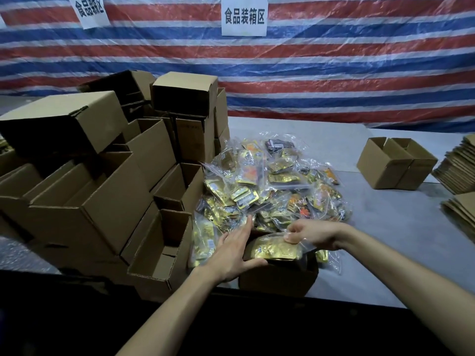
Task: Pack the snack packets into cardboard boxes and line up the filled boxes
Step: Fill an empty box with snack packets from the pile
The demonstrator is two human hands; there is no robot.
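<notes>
A small cardboard box [277,280] stands at the table's near edge. A clear bag of gold snack packets [272,249] lies in its open top. My left hand [235,251] rests on the box's left side, fingers straight and thumb against the bag. My right hand [312,233] pinches the bag's clear plastic top edge. Behind the box spreads a heap of snack packets [272,183] in clear bags, gold and orange.
A stack of open, empty cardboard boxes [102,181] fills the left of the grey table [385,253]. One box [394,167] stands at the right, beside piles of flattened cartons [457,173]. A striped tarp with paper signs [244,15] hangs behind.
</notes>
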